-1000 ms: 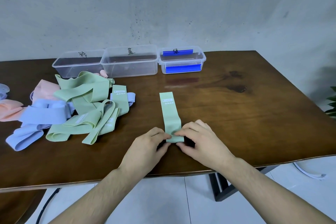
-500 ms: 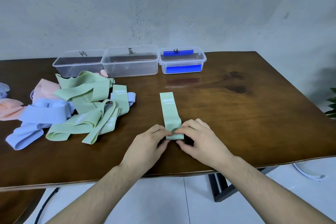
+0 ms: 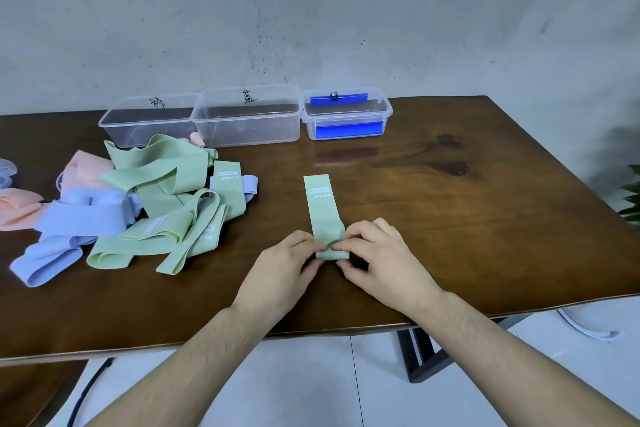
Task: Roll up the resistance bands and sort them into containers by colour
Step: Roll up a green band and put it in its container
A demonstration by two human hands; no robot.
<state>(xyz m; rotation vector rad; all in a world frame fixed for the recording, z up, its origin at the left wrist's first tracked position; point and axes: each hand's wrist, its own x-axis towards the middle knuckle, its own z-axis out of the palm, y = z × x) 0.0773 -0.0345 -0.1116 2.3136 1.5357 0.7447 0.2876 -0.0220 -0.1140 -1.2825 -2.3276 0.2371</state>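
A light green resistance band point(image 3: 322, 208) lies flat on the wooden table point(image 3: 450, 218), running away from me. Its near end is curled into a small roll. My left hand point(image 3: 280, 274) and my right hand point(image 3: 381, 260) pinch that roll from either side, fingertips meeting on top of it. Three clear containers stand along the back edge: the left one point(image 3: 149, 125), the middle one point(image 3: 247, 121) and the right one point(image 3: 346, 114) with blue clips. Each carries a handwritten label.
A loose pile of green bands point(image 3: 166, 204), blue bands point(image 3: 79, 218) and pink bands point(image 3: 20, 208) covers the left part of the table. A plant's leaves point(image 3: 632, 198) show at the right edge. White floor and a cable point(image 3: 86, 392) lie below the table's front edge.
The roll at the band's near end has grown and moved a little away from me, with both hands following it. The flat part of the band is shorter.
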